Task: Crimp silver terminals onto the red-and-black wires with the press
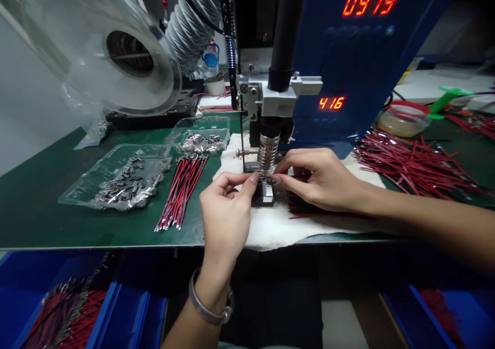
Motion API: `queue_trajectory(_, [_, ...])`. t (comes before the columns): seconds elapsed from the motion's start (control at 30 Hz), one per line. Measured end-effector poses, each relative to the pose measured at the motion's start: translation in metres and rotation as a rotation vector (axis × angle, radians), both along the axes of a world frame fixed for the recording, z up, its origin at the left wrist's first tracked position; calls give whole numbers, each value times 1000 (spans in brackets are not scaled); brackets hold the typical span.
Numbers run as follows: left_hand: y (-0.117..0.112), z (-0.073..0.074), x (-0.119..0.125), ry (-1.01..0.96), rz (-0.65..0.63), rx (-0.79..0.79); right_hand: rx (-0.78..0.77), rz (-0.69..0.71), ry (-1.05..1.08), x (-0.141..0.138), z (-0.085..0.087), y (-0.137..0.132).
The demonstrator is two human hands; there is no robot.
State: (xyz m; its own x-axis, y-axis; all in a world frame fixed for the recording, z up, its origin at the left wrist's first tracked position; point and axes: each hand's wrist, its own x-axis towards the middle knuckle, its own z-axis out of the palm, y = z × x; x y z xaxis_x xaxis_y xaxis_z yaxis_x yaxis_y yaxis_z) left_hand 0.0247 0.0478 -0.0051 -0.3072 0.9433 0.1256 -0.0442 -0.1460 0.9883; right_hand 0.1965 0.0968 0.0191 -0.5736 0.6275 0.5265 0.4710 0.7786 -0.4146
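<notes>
My left hand (226, 210) is closed in a fingertip pinch at the machine's spring-wrapped head (267, 153); what it grips is too small to tell. My right hand (319, 179) faces it, thumb and finger gripping a thin red wire (272, 177) above a small metal block (267, 190). To my left, a wire bundle (183, 192) lies beside a clear tray (79, 194) holding metal pieces (121, 188).

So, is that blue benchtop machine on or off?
The blue benchtop machine is on: its upper display glows 0979, its lower display 416.
</notes>
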Motion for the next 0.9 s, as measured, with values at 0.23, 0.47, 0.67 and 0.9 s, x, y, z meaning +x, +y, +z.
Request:
queue_trajectory(0.23, [-1, 1, 0, -4, -5, -7, 19, 24, -2, 2, -1, 1])
queue_trajectory(0.47, [-1, 2, 0, 51, 4, 1, 30, 45, -6, 2, 1, 1])
queue_trajectory(0.67, [0, -1, -2, 42, -4, 34, 28, 46, -7, 3, 2, 2])
queue_trajectory(0.9, [0, -3, -2, 75, -17, 58, 35, 63, -19, 2, 4, 1])
